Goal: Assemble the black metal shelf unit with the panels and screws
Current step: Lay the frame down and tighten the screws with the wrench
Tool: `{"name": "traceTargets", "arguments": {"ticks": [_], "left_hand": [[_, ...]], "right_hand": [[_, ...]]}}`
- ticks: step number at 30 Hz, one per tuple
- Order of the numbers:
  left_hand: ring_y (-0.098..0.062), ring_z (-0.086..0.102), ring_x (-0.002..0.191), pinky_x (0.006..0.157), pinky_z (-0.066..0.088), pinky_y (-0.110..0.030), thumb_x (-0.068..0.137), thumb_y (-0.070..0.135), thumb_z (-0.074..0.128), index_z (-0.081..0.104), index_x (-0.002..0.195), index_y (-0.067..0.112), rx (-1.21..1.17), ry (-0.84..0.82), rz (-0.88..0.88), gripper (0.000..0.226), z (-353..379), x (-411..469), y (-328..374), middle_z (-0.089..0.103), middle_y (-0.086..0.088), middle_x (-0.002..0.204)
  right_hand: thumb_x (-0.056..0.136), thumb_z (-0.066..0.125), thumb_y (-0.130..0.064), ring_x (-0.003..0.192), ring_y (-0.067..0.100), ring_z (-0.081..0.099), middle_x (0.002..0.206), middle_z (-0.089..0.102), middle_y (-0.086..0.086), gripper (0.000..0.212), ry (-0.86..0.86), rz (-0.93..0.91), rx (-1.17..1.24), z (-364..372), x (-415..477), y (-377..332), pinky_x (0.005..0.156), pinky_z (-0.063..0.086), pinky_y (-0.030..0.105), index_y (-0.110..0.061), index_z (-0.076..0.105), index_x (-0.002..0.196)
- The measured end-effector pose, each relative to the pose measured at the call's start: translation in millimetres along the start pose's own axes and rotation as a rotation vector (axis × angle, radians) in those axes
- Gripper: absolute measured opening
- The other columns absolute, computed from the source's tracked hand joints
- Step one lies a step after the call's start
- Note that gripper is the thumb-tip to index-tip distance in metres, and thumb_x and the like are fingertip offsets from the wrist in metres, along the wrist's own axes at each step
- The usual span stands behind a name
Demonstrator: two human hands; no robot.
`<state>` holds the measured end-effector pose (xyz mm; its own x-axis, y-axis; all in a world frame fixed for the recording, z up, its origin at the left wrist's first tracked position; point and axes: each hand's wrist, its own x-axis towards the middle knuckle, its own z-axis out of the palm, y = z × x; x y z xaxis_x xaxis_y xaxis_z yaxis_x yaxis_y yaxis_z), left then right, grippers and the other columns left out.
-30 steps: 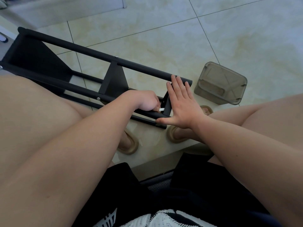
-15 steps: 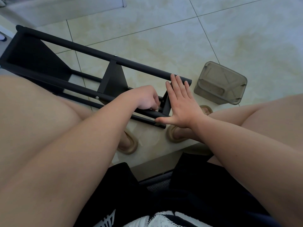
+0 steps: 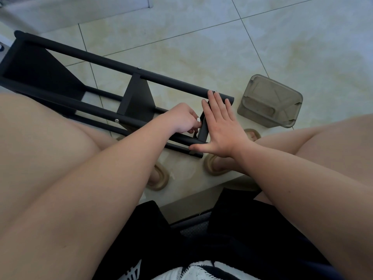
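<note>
Black shelf unit [image 3: 84,55] lies on its side on the tiled floor [image 3: 302,47], running from the upper left of the frame down to the middle. The left hand [image 3: 179,120] is curled, its grip pinched tight on a small pale bit [image 3: 198,120] (screw or key, can't tell) right against the end panel [image 3: 202,129]. The right hand [image 3: 222,128] is flat with fingers straight, gripping nothing, just bracing that panel. I'd press square so the holes line up, then start the thread gently by fingertip. A greyish plastic tub [image 3: 270,102] sits at the right.
</note>
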<state>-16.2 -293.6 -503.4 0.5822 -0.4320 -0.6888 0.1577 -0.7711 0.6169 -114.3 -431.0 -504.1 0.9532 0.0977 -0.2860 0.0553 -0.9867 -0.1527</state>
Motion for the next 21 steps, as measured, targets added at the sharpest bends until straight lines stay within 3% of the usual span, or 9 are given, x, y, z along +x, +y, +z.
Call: {"name": "traceTargets", "arguments": {"ticks": [3, 7, 11, 15, 21], "left_hand": [[-0.025, 0.072, 0.093, 0.082, 0.054, -0.036, 0.087, 0.024, 0.068, 0.07, 0.074, 0.026, -0.02, 0.022, -0.019, 0.014, 1.6, 1.6, 0.8, 0.077, -0.006, 0.093], [-0.028, 0.072, 0.097, 0.092, 0.054, -0.04, 0.088, 0.027, 0.068, 0.069, 0.076, 0.025, -0.054, 0.035, -0.043, 0.012, 2.0, 3.7, 0.8, 0.077, -0.006, 0.091], [-0.023, 0.073, 0.096, 0.088, 0.054, -0.038, 0.091, 0.026, 0.063, 0.072, 0.082, 0.02, -0.094, 0.039, -0.054, 0.015, 1.8, 5.8, 0.2, 0.078, -0.005, 0.089], [-0.009, 0.072, 0.075, 0.072, 0.051, -0.029, 0.093, 0.021, 0.06, 0.071, 0.08, 0.018, -0.102, 0.043, -0.044, 0.018, 2.1, 5.9, 1.1, 0.077, 0.003, 0.081], [-0.019, 0.073, 0.093, 0.082, 0.054, -0.035, 0.093, 0.019, 0.058, 0.074, 0.087, 0.013, -0.035, -0.009, -0.051, 0.019, 0.0, 4.6, 1.6, 0.078, -0.004, 0.088]], "right_hand": [[0.07, 0.042, -0.094, 0.154, 0.029, -0.022, 0.166, -0.02, 0.017, 0.136, 0.001, 0.0, -0.008, -0.3, -0.5, -0.5, 0.124, -0.016, 0.045, -0.002, -0.002, 0.16], [0.07, 0.042, -0.093, 0.154, 0.03, -0.021, 0.167, -0.019, 0.017, 0.136, 0.003, 0.0, -0.005, -0.9, -0.5, -0.5, 0.124, -0.016, 0.045, -0.002, -0.001, 0.16], [0.069, 0.037, -0.095, 0.154, 0.03, -0.022, 0.167, -0.02, 0.017, 0.136, -0.003, 0.001, -0.009, 0.0, -0.3, 0.0, 0.124, -0.015, 0.046, -0.002, -0.002, 0.16], [0.067, 0.032, -0.096, 0.154, 0.03, -0.021, 0.167, -0.018, 0.017, 0.137, 0.005, -0.001, -0.001, 0.9, 0.5, -0.1, 0.124, -0.015, 0.045, -0.001, 0.0, 0.16], [0.066, 0.032, -0.096, 0.154, 0.029, -0.021, 0.167, -0.017, 0.017, 0.137, 0.016, -0.009, 0.007, 1.6, 0.7, 0.2, 0.124, -0.016, 0.044, -0.001, 0.001, 0.16]]}}
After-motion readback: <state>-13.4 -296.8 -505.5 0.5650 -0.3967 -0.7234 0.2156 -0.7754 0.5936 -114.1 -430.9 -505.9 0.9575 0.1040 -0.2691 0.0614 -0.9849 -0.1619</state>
